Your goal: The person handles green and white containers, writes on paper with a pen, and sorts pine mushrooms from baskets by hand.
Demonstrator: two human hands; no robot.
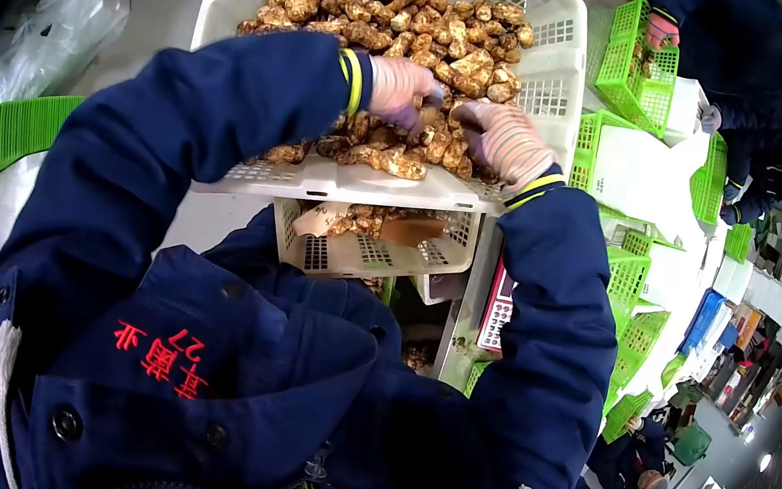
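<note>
A white plastic crate (562,78) in front of me holds a heap of knobbly brown-and-cream mushrooms (375,14). Both my hands wear striped gloves and work in the near half of the heap. My left hand (402,91) has its fingers curled down and closed around a mushroom, slightly blurred. Close beside it on the right, my right hand (509,144) bends its fingers in among the mushrooms. Its fingertips are dark and smeared, so its grip is unclear. Several mushrooms lie along the crate's near side, under my wrists.
Below the crate stands another pale crate (374,257) with mushrooms and cardboard pieces. Green baskets (630,68) line a white table to the right, with co-workers (776,171) beyond. Clear plastic sheeting (60,23) and a green ribbed item (8,137) are at left.
</note>
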